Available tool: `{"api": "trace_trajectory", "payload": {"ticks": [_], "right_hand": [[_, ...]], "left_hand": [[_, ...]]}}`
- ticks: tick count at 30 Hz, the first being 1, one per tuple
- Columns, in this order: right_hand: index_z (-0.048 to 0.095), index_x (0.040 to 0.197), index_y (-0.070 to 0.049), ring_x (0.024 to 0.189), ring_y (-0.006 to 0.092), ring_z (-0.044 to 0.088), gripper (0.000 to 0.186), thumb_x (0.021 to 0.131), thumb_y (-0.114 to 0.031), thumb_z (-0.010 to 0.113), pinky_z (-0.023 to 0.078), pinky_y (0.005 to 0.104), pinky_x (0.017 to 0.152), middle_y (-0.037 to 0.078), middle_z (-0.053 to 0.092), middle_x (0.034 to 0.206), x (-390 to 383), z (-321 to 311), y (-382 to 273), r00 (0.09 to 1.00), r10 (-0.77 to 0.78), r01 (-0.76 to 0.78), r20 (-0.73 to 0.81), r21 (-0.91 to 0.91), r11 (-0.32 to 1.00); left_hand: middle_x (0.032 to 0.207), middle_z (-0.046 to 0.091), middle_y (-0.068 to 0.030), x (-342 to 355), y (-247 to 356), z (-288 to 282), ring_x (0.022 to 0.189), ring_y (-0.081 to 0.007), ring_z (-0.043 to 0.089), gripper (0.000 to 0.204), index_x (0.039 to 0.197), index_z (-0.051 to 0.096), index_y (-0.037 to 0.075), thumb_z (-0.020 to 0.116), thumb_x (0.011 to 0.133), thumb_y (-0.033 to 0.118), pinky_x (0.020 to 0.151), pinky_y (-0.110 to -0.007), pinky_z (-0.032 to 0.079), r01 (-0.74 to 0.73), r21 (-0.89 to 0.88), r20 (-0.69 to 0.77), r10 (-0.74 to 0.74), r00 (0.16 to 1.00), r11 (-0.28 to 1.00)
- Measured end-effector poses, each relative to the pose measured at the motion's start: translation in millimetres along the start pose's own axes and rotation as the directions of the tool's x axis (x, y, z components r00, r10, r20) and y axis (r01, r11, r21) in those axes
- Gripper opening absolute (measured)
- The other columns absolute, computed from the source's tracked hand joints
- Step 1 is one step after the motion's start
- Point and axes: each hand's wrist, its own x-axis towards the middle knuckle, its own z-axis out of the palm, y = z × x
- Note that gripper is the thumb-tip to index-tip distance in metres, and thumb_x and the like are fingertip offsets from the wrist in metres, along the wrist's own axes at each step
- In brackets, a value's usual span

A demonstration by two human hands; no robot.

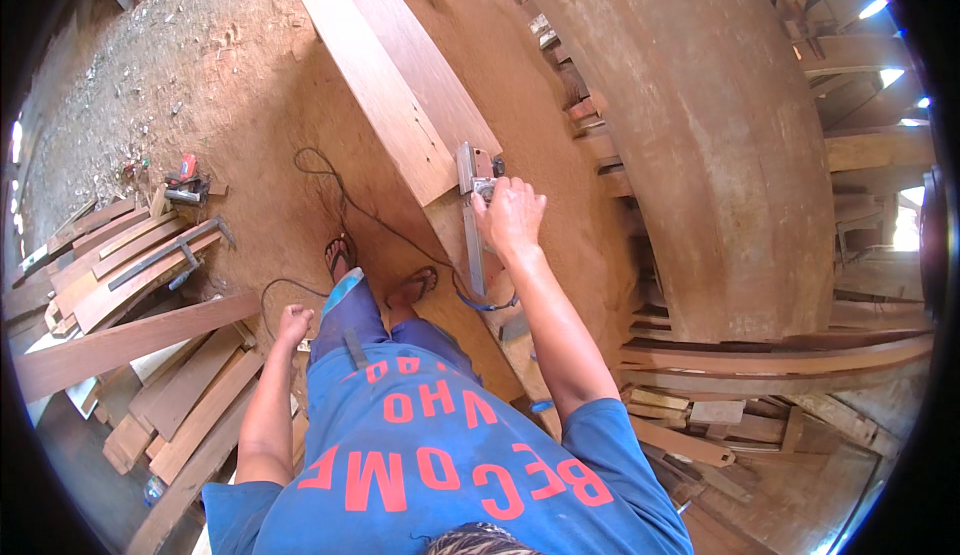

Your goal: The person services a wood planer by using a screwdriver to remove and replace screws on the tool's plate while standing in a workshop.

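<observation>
My right hand is closed over the top of a corded power tool, which looks like an electric planer, with a long silver metal edge. Its grip is mostly hidden under my fingers. The tool sits at the near ends of two long planks, a pale plank and a browner plank, lying side by side on a narrow wooden bench. Two dark holes show near the pale plank's end. My left hand hangs beside my left leg, fingers curled in, with nothing visible in it.
A dark cord loops over the dusty floor near my sandalled feet. On the left lie stacked boards with a bar clamp and a red tool. A large curved wooden panel and more timber fill the right side.
</observation>
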Motion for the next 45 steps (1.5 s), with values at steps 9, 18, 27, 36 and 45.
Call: {"api": "trace_trajectory", "payload": {"ticks": [9,18,27,36,45], "right_hand": [[0.071,0.122,-0.003,0.108,0.0358,0.068,0.040,0.092,-0.029,0.074,0.053,0.0461,0.099,0.019,0.073,0.113,-19,-10,52,0.961,0.275,-0.218,-0.036,0.514,0.830],[0.072,0.116,-0.003,0.118,0.0369,0.062,0.039,0.086,-0.027,0.078,0.050,0.0535,0.096,0.018,0.068,0.124,-5,8,-20,0.993,0.101,-0.096,-0.064,0.075,0.993],[0.074,0.111,-0.001,0.118,0.0359,0.061,0.042,0.087,-0.035,0.076,0.048,0.0505,0.100,0.019,0.069,0.121,-5,8,-25,0.959,0.280,-0.280,-0.046,0.009,0.960],[0.075,0.114,-0.003,0.124,0.0361,0.058,0.041,0.086,-0.033,0.075,0.046,0.0549,0.102,0.016,0.067,0.126,2,-1,-38,0.918,0.394,-0.392,0.037,-0.050,0.919],[0.070,0.124,-0.006,0.123,0.0348,0.058,0.043,0.087,-0.027,0.076,0.044,0.0571,0.100,0.014,0.067,0.124,-12,-2,-38,0.959,0.281,-0.278,-0.030,0.068,0.958]], "left_hand": [[0.115,0.069,-0.0121,6,-14,-61,0.091,-0.0221,0.068,0.058,0.144,0.049,0.004,0.072,0.095,0.025,0.067,-0.036,0.053,0.119,-0.078,0.123,-0.109,0.986,0.990],[0.114,0.068,-0.0084,124,-33,-187,0.079,-0.0174,0.065,0.052,0.142,0.050,0.003,0.069,0.097,0.021,0.059,-0.031,0.052,0.102,-0.071,0.179,-0.088,0.980,0.992],[0.115,0.068,-0.0072,98,95,-195,0.081,-0.0138,0.066,0.051,0.142,0.051,0.004,0.069,0.098,0.022,0.063,-0.027,0.052,-0.038,0.071,0.061,0.034,0.998,0.997],[0.103,0.070,-0.0064,110,70,-199,0.078,-0.0140,0.066,0.050,0.140,0.051,0.005,0.070,0.096,0.021,0.063,-0.029,0.052,0.020,0.048,0.105,-0.025,0.994,0.999],[0.104,0.068,-0.0093,114,48,-208,0.075,-0.0162,0.065,0.051,0.139,0.050,0.003,0.070,0.095,0.020,0.060,-0.031,0.051,0.055,0.069,0.082,-0.060,0.995,0.996]]}}
